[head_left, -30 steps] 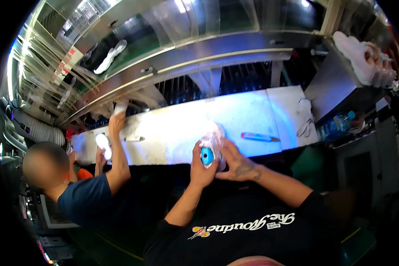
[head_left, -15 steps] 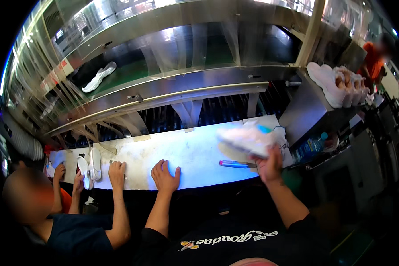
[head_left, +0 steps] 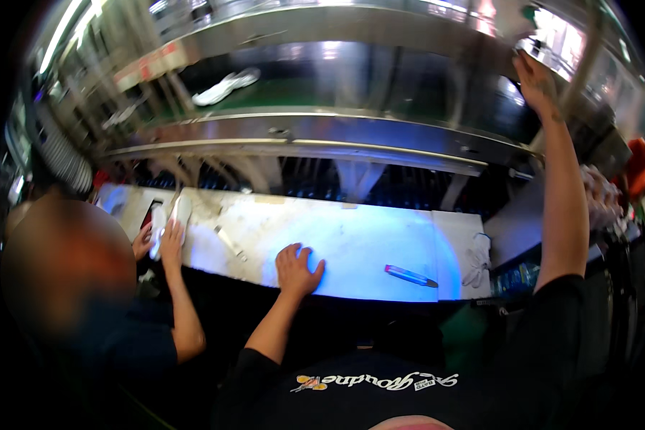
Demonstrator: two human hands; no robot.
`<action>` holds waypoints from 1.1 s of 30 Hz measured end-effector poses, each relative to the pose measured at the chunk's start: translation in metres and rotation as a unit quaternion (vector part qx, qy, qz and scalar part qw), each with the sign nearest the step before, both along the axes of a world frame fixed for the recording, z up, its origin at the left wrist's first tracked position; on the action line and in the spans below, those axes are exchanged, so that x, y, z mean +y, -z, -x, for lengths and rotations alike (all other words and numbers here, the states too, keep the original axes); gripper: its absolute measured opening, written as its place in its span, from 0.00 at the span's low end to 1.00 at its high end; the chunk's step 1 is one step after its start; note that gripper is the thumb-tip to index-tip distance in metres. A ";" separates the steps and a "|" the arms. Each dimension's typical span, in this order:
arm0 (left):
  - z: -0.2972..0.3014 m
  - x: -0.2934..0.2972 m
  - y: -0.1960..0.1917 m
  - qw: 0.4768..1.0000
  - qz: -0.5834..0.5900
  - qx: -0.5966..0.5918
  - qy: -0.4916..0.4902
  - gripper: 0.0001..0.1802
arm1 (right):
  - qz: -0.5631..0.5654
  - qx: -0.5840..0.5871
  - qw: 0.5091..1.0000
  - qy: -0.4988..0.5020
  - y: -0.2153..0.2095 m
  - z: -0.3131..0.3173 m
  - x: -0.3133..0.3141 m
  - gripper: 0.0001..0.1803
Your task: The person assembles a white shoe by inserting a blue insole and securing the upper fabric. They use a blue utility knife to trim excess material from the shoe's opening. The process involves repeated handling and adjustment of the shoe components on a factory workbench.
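Note:
My right hand (head_left: 535, 80) is raised high at the far right, up by the machine's upper level. At its fingertips is a pale, blurred shoe (head_left: 512, 20) with a green patch, which the fingers seem to grip. Below, my left hand (head_left: 299, 271) rests on the white worktable (head_left: 351, 233), fingers spread and holding nothing. To its right lies a slim blue-and-pink pen-like tool (head_left: 411, 276) with a dark tip, under bluish light. A crumpled white glove-like bundle (head_left: 478, 259) sits at the table's right end.
At left a co-worker's hands (head_left: 170, 247) handle a pair of white shoes (head_left: 180, 209); a small pale tool (head_left: 231, 244) lies nearby. Behind the table runs a machine with clear strip curtains and a white shoe (head_left: 226, 87) on its green belt. More pale shoes (head_left: 600, 193) stand far right.
My right hand has lifted the shoe from above the table to the upper right. The view has shifted. The co-worker's nearer hand has moved onto the white shoes.

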State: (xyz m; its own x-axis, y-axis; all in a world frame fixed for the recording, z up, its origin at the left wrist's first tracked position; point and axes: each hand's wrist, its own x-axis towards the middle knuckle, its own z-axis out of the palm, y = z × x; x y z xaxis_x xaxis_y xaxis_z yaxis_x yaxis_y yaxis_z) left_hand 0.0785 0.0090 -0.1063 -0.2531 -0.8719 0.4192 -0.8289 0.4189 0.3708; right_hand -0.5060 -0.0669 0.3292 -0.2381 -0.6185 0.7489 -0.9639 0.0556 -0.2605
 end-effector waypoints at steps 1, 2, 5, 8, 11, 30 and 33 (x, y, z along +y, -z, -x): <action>-0.003 0.001 -0.001 1.000 0.002 -0.007 -0.005 0.26 | 0.002 0.091 0.995 0.031 0.026 -0.004 -0.004 0.33; 0.006 -0.002 0.000 1.000 0.005 -0.003 0.003 0.26 | 0.035 0.071 0.996 -0.037 0.049 0.005 -0.003 0.34; 0.004 -0.001 -0.001 1.000 -0.011 -0.012 -0.004 0.27 | 0.176 0.153 0.972 -0.021 0.086 -0.035 -0.006 0.37; 0.001 0.000 0.002 1.000 -0.010 -0.009 -0.003 0.27 | 0.297 0.188 0.936 0.032 0.067 -0.060 -0.018 0.43; 0.007 0.002 -0.004 1.000 -0.007 0.001 -0.003 0.26 | 0.238 0.210 0.947 -0.050 0.055 -0.056 -0.023 0.48; 0.004 0.000 -0.010 1.000 0.000 -0.019 0.003 0.26 | 0.202 -0.448 0.809 -0.323 -0.045 0.015 -0.035 0.43; 0.016 -0.003 -0.002 1.000 0.012 0.009 0.021 0.26 | 0.200 -0.320 0.855 -0.356 -0.054 0.093 -0.052 0.34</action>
State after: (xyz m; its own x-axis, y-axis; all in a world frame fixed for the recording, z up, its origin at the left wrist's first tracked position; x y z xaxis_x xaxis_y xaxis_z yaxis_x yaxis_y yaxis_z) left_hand 0.0623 0.0059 -0.1039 -0.2821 -0.8499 0.4451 -0.8031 0.4630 0.3750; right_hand -0.5990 -0.1193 0.3828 -0.3478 -0.5023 0.7916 -0.3704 -0.7021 -0.6082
